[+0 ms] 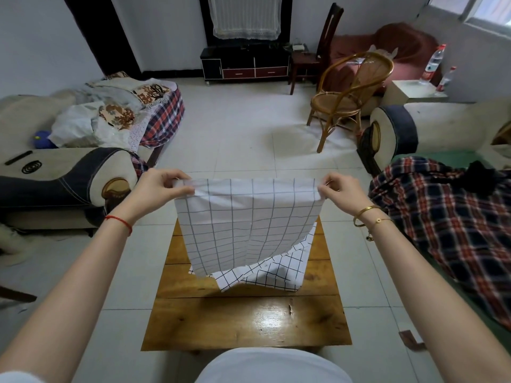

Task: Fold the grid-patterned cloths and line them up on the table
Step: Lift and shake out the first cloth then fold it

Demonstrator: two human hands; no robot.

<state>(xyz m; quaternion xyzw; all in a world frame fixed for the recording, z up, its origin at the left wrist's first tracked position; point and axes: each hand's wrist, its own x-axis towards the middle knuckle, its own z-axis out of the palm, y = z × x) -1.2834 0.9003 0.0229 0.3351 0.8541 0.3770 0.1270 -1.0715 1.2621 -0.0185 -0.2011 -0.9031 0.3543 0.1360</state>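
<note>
A white cloth with a dark grid pattern [243,222] hangs in the air above the wooden table [243,319]. My left hand [157,189] pinches its top left corner and my right hand [341,190] pinches its top right corner, so the top edge is stretched level between them. The cloth's lower edge hangs down to the table. Behind and under it lies another grid-patterned cloth [276,272], crumpled on the middle of the table and partly hidden by the held one.
A sofa arm [83,178] stands to the left of the table and a plaid blanket [448,225] covers a seat on the right. A rattan chair [351,92] stands on the tiled floor beyond. The table's near half shows bare wood.
</note>
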